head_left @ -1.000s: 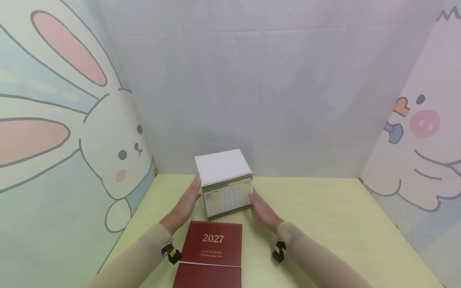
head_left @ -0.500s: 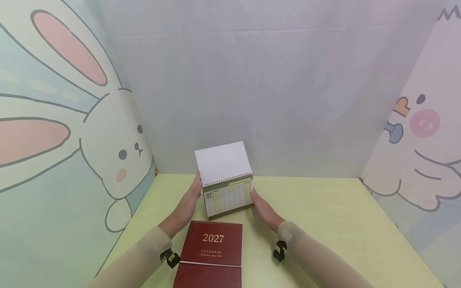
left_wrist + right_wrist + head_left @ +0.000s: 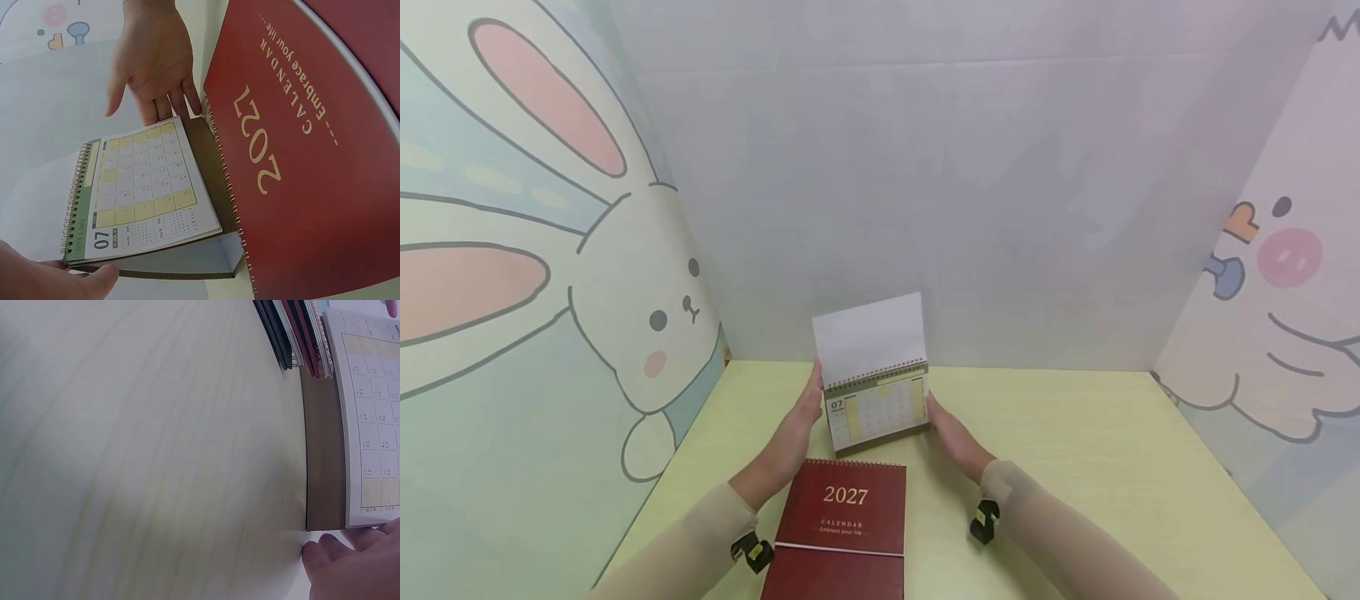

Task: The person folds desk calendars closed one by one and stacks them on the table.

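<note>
The calendar stood tilted on the table, just beyond the coil edge of the red calendar, with a white leaf raised above its coil. You had it between two hands: your left hand lay along its left side, thumb at the edge near the coil; your right hand met the right side with fingers extended. Neither hand was clamped round it; how firmly you pressed could not be told.

In my judgement the item was light. The brown base looked like stiff card, and so gave you the soundest hold, low on both side edges. The pages seemed thin, liable to bend or slide under your fingers, and the raised leaf too limp to lift by. The coil looked easily bent and likely to snag.
</note>
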`<state>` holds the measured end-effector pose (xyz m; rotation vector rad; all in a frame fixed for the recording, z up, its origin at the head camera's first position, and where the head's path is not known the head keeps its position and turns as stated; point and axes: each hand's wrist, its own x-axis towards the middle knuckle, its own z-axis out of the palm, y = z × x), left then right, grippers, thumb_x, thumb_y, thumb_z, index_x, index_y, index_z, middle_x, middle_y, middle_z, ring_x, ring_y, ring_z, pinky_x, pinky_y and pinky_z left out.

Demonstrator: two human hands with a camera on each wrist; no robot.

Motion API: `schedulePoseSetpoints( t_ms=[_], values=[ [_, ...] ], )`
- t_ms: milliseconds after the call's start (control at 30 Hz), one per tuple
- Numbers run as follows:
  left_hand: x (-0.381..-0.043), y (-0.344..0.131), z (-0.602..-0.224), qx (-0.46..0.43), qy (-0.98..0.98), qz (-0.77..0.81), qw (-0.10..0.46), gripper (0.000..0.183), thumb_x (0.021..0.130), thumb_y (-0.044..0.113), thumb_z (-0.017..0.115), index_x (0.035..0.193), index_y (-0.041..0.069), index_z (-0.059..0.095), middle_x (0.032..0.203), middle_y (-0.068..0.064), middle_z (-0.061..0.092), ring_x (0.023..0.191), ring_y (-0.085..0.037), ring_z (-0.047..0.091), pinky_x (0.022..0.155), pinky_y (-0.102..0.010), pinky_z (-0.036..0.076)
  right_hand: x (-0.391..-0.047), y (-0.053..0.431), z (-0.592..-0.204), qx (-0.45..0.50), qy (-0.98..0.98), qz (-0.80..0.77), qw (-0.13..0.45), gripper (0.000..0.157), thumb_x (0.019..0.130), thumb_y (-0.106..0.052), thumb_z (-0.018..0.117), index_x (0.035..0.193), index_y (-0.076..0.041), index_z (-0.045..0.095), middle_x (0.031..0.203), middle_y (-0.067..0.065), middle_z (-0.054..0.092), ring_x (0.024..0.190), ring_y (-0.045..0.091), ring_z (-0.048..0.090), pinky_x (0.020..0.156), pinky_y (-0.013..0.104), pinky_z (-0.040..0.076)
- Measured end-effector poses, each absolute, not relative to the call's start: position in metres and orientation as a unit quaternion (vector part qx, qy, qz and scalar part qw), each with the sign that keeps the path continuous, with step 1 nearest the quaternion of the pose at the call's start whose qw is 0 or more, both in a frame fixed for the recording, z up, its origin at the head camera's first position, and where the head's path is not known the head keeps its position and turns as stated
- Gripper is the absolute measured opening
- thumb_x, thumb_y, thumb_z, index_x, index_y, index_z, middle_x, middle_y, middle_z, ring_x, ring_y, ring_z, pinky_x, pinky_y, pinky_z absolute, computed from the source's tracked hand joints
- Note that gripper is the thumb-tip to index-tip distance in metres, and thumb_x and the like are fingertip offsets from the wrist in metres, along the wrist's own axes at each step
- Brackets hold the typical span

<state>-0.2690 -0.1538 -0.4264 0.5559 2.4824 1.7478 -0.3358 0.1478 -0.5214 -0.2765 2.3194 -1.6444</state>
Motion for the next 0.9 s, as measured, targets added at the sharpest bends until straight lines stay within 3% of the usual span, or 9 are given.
schedulePoseSetpoints(
  t_ms=[233,433,667,900],
  values=[
    [-0.261,-0.153,-0.43,0.161,0.815,0.556,0.032,0.06,0.117,0.052,0.009,0.172,0.039,-0.014,0.183,0.015,-0.012,0.173,-0.02,-0.015,0.138,-0.066,-0.003,-0.336,0.15,-0.522,-0.095,0.798,-0.576,0.147,0.088,0.108,-0.078,0.011,0.176,-0.023,0.003,0.186,-0.002,0.0,0.173,0.028,-0.004,0.14,0.06,0.002],
    [-0.258,-0.153,-0.435,0.164,0.816,0.554,0.025,0.059,0.117,0.054,0.011,0.171,0.043,-0.012,0.184,0.012,-0.011,0.173,-0.021,-0.013,0.137,-0.068,-0.002,-0.335,0.151,-0.52,-0.099,0.794,-0.58,0.152,0.099,0.1,-0.088,0.01,0.176,-0.024,0.002,0.186,-0.002,-0.001,0.173,0.027,-0.005,0.14,0.061,0.001],
    [-0.25,-0.153,-0.441,0.175,0.816,0.551,0.015,0.063,0.117,0.05,0.011,0.174,0.035,-0.009,0.185,0.008,-0.008,0.173,-0.026,-0.011,0.135,-0.074,-0.002,-0.336,0.151,-0.522,-0.084,0.795,-0.58,0.157,0.103,0.098,-0.09,0.011,0.176,-0.023,0.008,0.186,0.0,0.006,0.174,0.03,0.001,0.139,0.063,0.006],
    [-0.243,-0.152,-0.447,0.183,0.802,0.567,0.028,0.057,0.117,0.047,0.008,0.171,0.046,-0.01,0.184,0.013,-0.009,0.173,-0.025,-0.012,0.133,-0.076,-0.005,-0.334,0.154,-0.521,-0.077,0.793,-0.581,0.163,0.103,0.098,-0.092,0.012,0.176,-0.025,0.009,0.186,0.002,0.007,0.173,0.035,0.006,0.138,0.067,0.003]
  ],
)
